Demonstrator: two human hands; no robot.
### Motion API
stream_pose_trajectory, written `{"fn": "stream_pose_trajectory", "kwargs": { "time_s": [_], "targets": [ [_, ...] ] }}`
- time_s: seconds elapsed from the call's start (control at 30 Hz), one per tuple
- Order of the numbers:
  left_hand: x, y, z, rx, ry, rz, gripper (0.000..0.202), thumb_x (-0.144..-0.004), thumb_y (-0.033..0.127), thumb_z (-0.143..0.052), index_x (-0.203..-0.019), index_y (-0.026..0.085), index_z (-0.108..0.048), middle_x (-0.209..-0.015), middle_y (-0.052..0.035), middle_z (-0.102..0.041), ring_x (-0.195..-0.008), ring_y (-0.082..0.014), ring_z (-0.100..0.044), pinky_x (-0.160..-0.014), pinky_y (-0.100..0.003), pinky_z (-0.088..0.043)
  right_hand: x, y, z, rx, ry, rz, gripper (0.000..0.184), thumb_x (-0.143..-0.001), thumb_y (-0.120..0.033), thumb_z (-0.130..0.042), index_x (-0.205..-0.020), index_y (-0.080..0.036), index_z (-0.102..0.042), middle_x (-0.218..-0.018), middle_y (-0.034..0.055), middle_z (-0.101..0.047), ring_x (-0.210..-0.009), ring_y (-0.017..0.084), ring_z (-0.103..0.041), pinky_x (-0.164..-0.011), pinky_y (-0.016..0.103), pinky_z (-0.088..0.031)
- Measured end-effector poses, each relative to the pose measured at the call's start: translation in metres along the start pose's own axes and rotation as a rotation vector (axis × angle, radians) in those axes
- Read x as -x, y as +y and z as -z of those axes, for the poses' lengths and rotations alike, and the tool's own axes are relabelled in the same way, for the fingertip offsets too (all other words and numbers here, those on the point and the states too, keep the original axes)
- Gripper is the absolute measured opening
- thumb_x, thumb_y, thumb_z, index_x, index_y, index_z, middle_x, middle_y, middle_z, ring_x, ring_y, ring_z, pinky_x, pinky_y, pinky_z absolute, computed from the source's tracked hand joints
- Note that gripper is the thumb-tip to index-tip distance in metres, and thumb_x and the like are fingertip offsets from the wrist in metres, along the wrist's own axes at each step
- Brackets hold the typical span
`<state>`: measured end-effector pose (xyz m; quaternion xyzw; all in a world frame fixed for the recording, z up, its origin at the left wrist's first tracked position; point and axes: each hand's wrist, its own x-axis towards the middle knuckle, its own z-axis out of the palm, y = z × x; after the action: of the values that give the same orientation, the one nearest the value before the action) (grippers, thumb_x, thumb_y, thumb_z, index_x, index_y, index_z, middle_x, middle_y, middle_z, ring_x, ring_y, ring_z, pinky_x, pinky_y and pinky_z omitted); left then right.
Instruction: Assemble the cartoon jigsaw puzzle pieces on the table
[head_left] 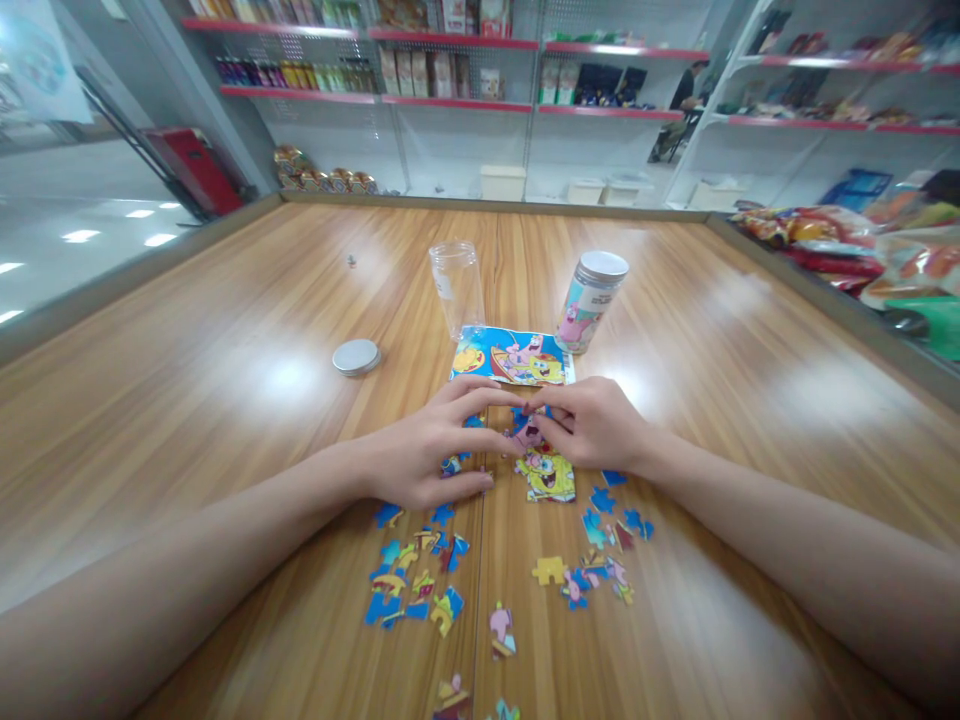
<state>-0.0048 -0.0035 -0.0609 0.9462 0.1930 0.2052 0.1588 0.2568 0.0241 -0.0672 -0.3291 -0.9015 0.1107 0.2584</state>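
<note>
Silver lid: a flat, round metal lid [356,357] lies on the brown wood-grain table [187,330], beyond my left hand and off to its left.
Left pieces: a loose scatter of blue, yellow and brown cardboard puzzle pieces [416,582], nearer me than the left hand.
Left hand: palm down, fingers apart; my left hand [427,445] reaches across so that one fingertip seems to touch the joined section.
Clear jar: a lidless, transparent cylinder [459,290] stands upright beyond the left hand.
Printed sheet: a blue, pink and yellow cartoon sheet [480,358], just past both hands' fingertips, long axis crosswise.
Joined section: a flat pink-and-yellow block of interlocked puzzle pieces [551,480], between my hands, partly covered by the right. Its yellow face stands upright to me, top towards the sheet; what shows runs longer away from me than across.
Right hand: thumb and forefinger of my right hand [531,414] come close at the section's far edge; I cannot tell whether they clamp a piece.
Fitting: I'd brace the block with the left fingertips, line up tab and socket, then press straight down, never sideways.
Right pieces: more loose blue, pink and yellow cardboard pieces [595,528], nearer me than the right hand.
</note>
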Motion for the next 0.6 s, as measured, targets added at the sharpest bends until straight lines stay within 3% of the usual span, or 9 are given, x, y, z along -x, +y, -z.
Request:
{"fn": "stream_pose_trajectory", "kwargs": {
  "time_s": [0.07, 0.27, 0.47, 0.6],
  "targets": [
    [0.0004, 0.0004, -0.0011, -0.038, -0.014, -0.028, 0.039, -0.085, 0.027, -0.071, -0.123, 0.026, -0.066, -0.154, -0.0101, -0.04, -0.144, -0.0346, -0.03, -0.121, -0.06, -0.029, -0.0011, 0.0009, -0.0004, 0.038, -0.041, -0.031, 0.021, -0.084, -0.023, -0.059, -0.097, -0.02, -0.075, -0.054, -0.0042, -0.055, -0.049, 0.009, -0.047, -0.053, 0.024, -0.027],
    [0.0014, 0.0025, -0.0003, -0.021, 0.01, -0.025, 0.017, -0.085, 0.024, -0.07, -0.102, 0.024, -0.071, -0.149, -0.0079, -0.045, -0.141, -0.0327, -0.034, -0.118, -0.056, -0.035, -0.0024, -0.0022, 0.0003, 0.047, -0.057, -0.045, 0.022, -0.084, -0.023, -0.057, -0.097, -0.022, -0.075, -0.057, -0.003, -0.058, -0.052, 0.009, -0.049, -0.054, 0.024, -0.025],
    [-0.0007, 0.0045, -0.0011, -0.055, -0.043, -0.021, 0.051, -0.086, 0.031, -0.07, -0.135, 0.028, -0.058, -0.154, -0.0098, -0.04, -0.143, -0.0349, -0.031, -0.121, -0.061, -0.029, -0.0023, -0.0019, -0.0011, 0.047, -0.064, -0.057, 0.021, -0.084, -0.024, -0.057, -0.096, -0.019, -0.074, -0.058, -0.002, -0.058, -0.053, 0.01, -0.05, -0.054, 0.024, -0.025],
    [-0.0019, 0.0071, -0.0007, -0.072, -0.076, -0.034, 0.054, -0.083, 0.038, -0.074, -0.135, 0.03, -0.06, -0.161, -0.0094, -0.027, -0.146, -0.0382, -0.024, -0.121, -0.064, -0.026, -0.0028, -0.0022, -0.0013, 0.039, -0.064, -0.07, 0.022, -0.084, -0.023, -0.057, -0.099, -0.02, -0.073, -0.058, -0.0026, -0.058, -0.053, 0.01, -0.049, -0.055, 0.024, -0.025]
  ]
}}
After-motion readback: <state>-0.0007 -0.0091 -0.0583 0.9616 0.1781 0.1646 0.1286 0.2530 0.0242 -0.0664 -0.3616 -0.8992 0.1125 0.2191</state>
